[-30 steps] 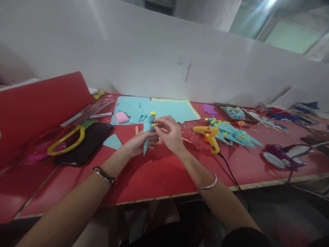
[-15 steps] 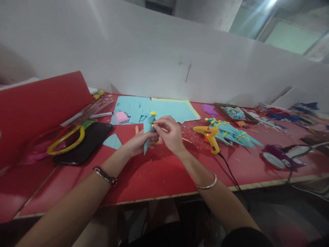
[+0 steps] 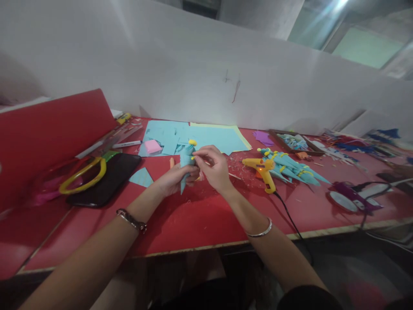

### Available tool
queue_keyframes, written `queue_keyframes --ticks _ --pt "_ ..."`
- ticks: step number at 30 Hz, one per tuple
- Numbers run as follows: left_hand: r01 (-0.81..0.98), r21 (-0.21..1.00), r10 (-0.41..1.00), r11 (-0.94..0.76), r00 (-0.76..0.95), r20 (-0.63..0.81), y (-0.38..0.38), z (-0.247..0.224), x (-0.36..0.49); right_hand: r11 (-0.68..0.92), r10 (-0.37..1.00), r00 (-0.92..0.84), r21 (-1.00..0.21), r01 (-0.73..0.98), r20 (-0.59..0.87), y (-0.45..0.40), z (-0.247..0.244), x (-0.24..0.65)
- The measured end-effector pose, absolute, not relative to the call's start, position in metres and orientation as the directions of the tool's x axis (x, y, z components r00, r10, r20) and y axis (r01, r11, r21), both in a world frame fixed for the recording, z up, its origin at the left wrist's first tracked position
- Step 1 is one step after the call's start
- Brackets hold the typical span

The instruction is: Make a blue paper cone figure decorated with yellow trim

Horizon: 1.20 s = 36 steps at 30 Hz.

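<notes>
A light-blue cone-shaped figure (image 3: 186, 157), its narrow tip pointing down and a yellow piece (image 3: 192, 142) on top, is wrapped in the fingers of my left hand (image 3: 176, 178). My right hand (image 3: 213, 165) pinches a small yellow piece (image 3: 192, 158) against the cone's upper right side; its exact shape is too small to tell. On the table to the right, a yellow hot glue gun (image 3: 265, 172) lies with its orange light lit. Beside it is a pile of similar blue cones (image 3: 293, 168) with yellow trim.
Blue paper sheets (image 3: 213, 137) lie behind my hands, with a pink block (image 3: 152, 147) on their left. A black phone (image 3: 103, 185) and yellow-handled scissors (image 3: 84, 176) are at left. A tray of scraps (image 3: 297, 142) and a purple device (image 3: 355, 196) with cables stand at right.
The right hand's fingertips have shifted very slightly at the cone's side. Both hands otherwise keep the same place and hold.
</notes>
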State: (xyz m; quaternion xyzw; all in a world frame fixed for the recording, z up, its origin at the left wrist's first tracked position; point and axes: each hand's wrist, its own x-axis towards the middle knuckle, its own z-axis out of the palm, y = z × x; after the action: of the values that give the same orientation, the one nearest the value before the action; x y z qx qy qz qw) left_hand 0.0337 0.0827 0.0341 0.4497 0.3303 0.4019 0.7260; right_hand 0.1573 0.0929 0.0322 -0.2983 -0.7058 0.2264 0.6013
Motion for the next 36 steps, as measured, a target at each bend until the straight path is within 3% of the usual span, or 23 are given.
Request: queue_keyframes --ticks 8,15,24,27,36 --pt "-0.304 0.908 0.888 0.287 0.44 -0.133 0.082 0.033 0.034 0.706 0.708 -0.116 -0.689 0.163 0.697 0.091 0.033 0.157" --pt "-0.442 0.842 0.903 0.309 0.413 -0.114 0.085 0.032 0.037 0.697 0.715 -0.087 -0.696 0.173 0.694 0.094 0.029 0.156" --pt "-0.612 0.694 0.925 0.379 0.259 -0.278 0.097 0.036 0.031 0.672 0.719 -0.028 -0.685 0.282 0.694 0.097 0.027 0.16" --pt "-0.661 0.655 0.929 0.368 0.229 -0.29 0.098 0.036 0.029 0.69 0.699 -0.102 -0.63 0.356 0.708 0.098 0.026 0.159" --pt "-0.656 0.694 0.953 0.299 0.247 -0.177 0.093 0.039 0.034 0.703 0.659 -0.33 -0.396 0.591 0.676 0.098 0.014 0.152"
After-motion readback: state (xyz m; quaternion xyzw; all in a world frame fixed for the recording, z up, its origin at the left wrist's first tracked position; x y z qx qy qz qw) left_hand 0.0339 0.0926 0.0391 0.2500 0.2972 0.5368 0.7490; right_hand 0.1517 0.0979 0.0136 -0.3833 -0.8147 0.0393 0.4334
